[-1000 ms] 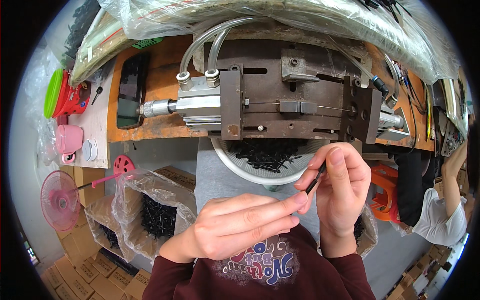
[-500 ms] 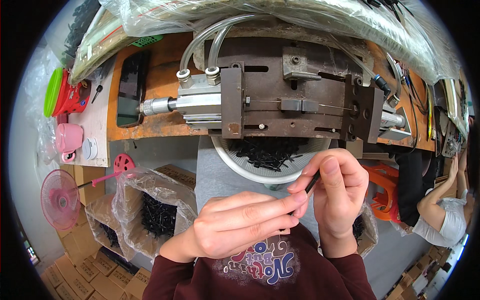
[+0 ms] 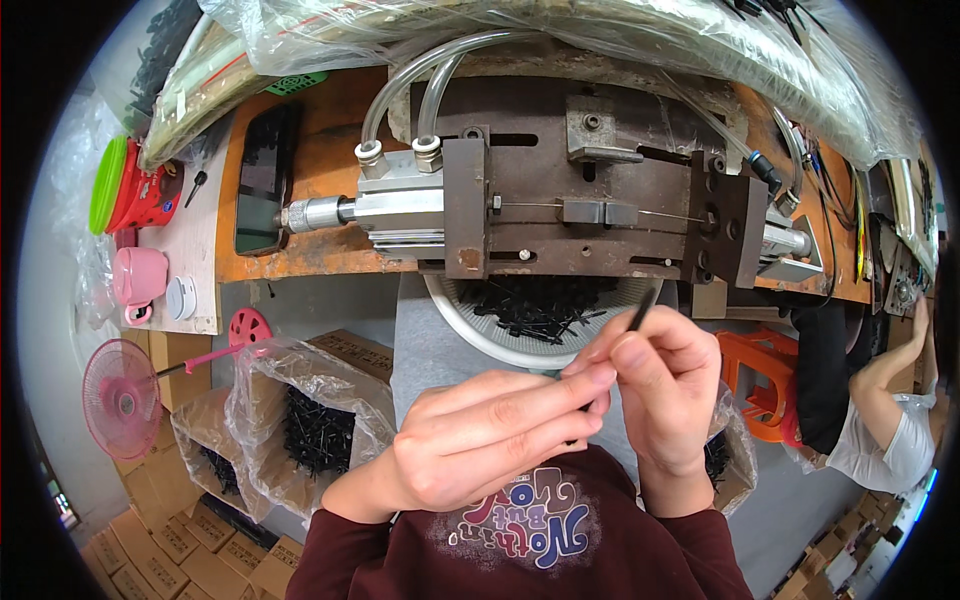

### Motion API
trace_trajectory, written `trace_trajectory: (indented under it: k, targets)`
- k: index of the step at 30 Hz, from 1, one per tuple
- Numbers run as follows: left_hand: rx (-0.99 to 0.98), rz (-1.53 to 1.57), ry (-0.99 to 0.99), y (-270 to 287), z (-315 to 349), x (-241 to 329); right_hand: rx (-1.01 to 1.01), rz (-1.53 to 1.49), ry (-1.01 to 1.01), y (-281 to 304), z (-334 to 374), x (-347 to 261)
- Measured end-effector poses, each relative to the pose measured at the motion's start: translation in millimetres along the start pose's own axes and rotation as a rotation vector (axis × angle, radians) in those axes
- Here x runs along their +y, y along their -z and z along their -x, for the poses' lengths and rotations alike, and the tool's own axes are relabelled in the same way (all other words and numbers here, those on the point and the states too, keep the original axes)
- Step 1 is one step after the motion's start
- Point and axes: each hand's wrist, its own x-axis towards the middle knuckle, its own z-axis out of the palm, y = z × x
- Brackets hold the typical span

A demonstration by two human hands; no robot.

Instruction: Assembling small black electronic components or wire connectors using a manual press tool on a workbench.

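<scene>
My right hand (image 3: 668,385) is closed, with a slim black plastic stick (image 3: 644,309) pinched between thumb and forefinger, its upper end standing out past the fingertips. Close beside it, my left hand (image 3: 500,430) has its fingers pressed together. Its fingertips touch or nearly touch the right hand's. Small dark ends show under the left fingers, so it seems to hold similar black pieces, mostly hidden. Beyond the hands, a white basket (image 3: 468,337) contains a heap of black sticks (image 3: 540,308). Above it sits a metal fixture (image 3: 590,235) with a thin rod across its middle blocks.
Clear hoses (image 3: 385,92) rise from the fixture's silver cylinder (image 3: 400,208). A phone (image 3: 266,180) lies on the wooden bench (image 3: 325,262). Plastic-lined bags (image 3: 258,400) of black sticks and a pink fan (image 3: 122,398) stand left. At right are an orange stool (image 3: 755,375) and another person (image 3: 890,430).
The black stick has moved from between both hands' fingertips to jut upward from my right fingers. Both hands shifted slightly left. The other person's arm at the right moved.
</scene>
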Motion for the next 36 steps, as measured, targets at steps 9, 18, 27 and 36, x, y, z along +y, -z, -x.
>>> trace_trajectory:
  k: [9,18,27,36]
  targets:
    - [0.065,-0.317,-0.008,-16,-19,-15,0.145,0.244,0.181,11,11,-5]
    - [0.091,-0.618,-0.015,-39,-39,-37,0.294,-0.012,0.262,-81,31,-84]
    - [0.095,-0.626,0.029,-40,-40,-35,-0.265,-0.543,0.56,-57,27,-64]
    - [0.088,-0.606,0.056,-37,-36,-36,-0.334,-0.604,0.455,-59,37,-60]
